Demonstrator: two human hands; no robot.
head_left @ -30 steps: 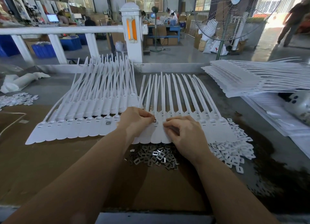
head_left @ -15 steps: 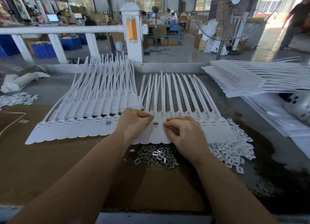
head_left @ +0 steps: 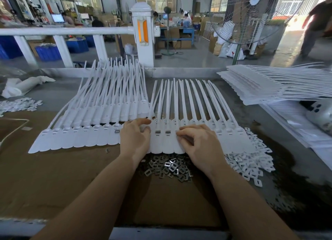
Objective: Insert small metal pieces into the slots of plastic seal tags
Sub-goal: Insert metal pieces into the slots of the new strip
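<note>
We work at a grey bench (head_left: 233, 114) partly covered with brown cardboard (head_left: 53, 177), in a factory hall where a white railing (head_left: 62, 31) and post (head_left: 142, 33) run along the far edge. Beyond it stand blue crates (head_left: 48, 52), a pedestal fan (head_left: 251, 15) at far right, and a person (head_left: 316, 24) walking at the far right edge. A row of white plastic seal tags (head_left: 197, 132) lies side by side across the middle, straps pointing away from us, with a second overlapping row (head_left: 80, 132) to the left and a stack of more tags (head_left: 269, 85) at far right. Our left hand (head_left: 134, 137) rests on the tags with fingers curled, thumb extended; whether it pinches a piece, we cannot tell. Our right hand (head_left: 199, 142) presses curled fingers onto the tag bodies just right of 2 filled slots (head_left: 162, 132). A heap of small metal pieces (head_left: 167, 168) sits at the tags' near edge between our wrists, white plastic caps (head_left: 249, 166) piled to its right. Bare cardboard lies open near left.
</note>
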